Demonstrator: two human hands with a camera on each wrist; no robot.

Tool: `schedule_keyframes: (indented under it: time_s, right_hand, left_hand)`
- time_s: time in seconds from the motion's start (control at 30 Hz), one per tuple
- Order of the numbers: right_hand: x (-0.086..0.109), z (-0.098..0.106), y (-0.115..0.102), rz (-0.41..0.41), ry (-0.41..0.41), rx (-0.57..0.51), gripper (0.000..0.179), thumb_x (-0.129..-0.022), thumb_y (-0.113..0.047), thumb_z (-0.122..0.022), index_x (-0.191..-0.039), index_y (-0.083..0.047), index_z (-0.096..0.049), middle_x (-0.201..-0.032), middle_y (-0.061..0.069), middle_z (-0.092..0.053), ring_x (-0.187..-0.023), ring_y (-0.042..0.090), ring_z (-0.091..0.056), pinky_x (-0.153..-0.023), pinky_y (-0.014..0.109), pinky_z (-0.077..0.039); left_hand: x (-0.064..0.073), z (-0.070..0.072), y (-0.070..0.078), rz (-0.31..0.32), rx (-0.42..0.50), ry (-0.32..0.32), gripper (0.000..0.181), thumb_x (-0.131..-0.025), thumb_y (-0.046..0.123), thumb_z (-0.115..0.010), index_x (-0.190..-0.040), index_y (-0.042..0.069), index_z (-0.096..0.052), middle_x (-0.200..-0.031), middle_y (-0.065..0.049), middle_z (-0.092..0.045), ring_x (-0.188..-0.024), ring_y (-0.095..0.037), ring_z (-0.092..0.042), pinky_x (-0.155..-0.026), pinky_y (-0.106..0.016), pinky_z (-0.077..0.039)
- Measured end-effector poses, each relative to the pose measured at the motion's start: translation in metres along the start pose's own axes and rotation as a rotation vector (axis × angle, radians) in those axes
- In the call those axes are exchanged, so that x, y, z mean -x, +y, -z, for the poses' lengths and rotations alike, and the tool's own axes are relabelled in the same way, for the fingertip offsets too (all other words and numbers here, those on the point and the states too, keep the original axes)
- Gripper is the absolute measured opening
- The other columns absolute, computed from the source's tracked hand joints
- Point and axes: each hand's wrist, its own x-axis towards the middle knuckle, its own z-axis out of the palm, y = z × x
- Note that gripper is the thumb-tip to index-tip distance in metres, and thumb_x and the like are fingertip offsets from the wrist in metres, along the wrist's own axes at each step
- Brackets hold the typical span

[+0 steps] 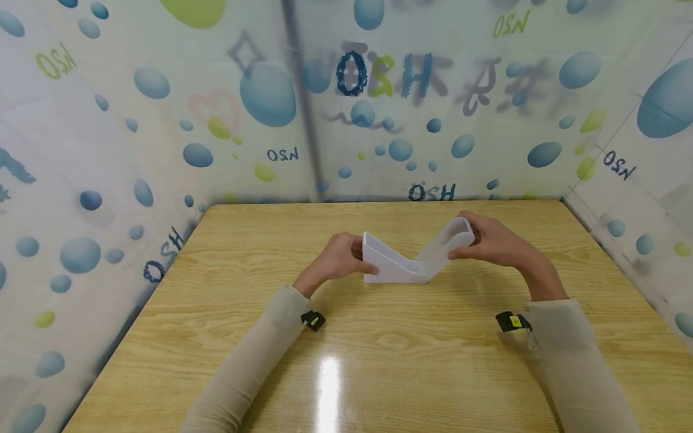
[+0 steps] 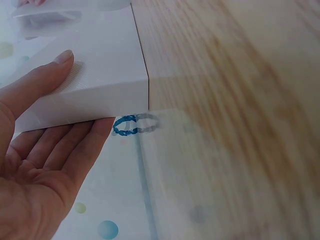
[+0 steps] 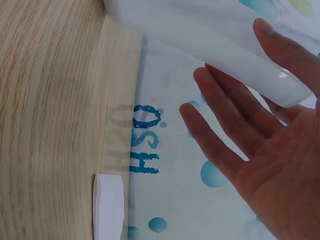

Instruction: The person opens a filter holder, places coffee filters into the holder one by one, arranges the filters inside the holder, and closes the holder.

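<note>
A white hinged plastic case stands on the table, its two parts spread in a V. At its left end, the white box part [image 1: 387,264] is held by my left hand [image 1: 342,255]. The left wrist view shows the thumb [image 2: 60,65] lying on a ribbed patch of the box, with the fingers on the opposite side. Tilted up to the right, the translucent lid part [image 1: 441,243] has its raised end between the thumb and fingers of my right hand [image 1: 489,240]. Two fingers are spread off it in the right wrist view.
Under the case lies a wood-grain table [image 1: 400,343] with a bright light reflection near the front. A patterned curtain wall [image 1: 346,138] closes off its far edge. Low in the right wrist view, a small white piece [image 3: 109,207] sits near that edge.
</note>
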Motion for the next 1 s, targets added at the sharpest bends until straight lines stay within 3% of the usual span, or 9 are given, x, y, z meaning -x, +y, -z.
schedule_keyframes:
  time_s: [0.6,0.83,1.0]
  right_hand:
    - [0.0027,0.004,0.0031,-0.008,-0.01,-0.03,0.043,-0.086,-0.021,-0.086,-0.113,-0.007,-0.056,-0.11,0.012,-0.065,-0.09,0.024,-0.064,-0.074,0.033,-0.056]
    - [0.0035,0.0053,0.0062,-0.008,-0.001,0.006,0.041,-0.085,-0.024,-0.087,-0.108,-0.008,-0.057,-0.106,0.011,-0.064,-0.087,0.023,-0.059,-0.07,0.032,-0.052]
    - [0.0049,0.0066,0.0094,-0.03,0.001,0.034,0.043,-0.083,-0.025,-0.088,-0.11,-0.008,-0.058,-0.107,0.011,-0.064,-0.091,0.026,-0.057,-0.074,0.034,-0.051]
  left_hand:
    - [-0.0001,-0.0007,-0.0014,-0.009,0.002,0.003,0.033,-0.081,0.015,-0.09,-0.111,0.011,-0.077,-0.102,-0.007,-0.081,-0.085,-0.014,-0.076,-0.077,-0.03,-0.06]
    - [0.0005,-0.0003,-0.0001,-0.01,0.003,0.002,0.033,-0.082,0.015,-0.089,-0.112,0.009,-0.077,-0.102,-0.007,-0.081,-0.085,-0.014,-0.076,-0.077,-0.03,-0.06]
    - [0.0002,-0.0003,-0.0007,-0.015,0.007,0.0,0.032,-0.082,0.015,-0.089,-0.112,0.009,-0.077,-0.102,-0.008,-0.081,-0.085,-0.014,-0.076,-0.077,-0.03,-0.06]
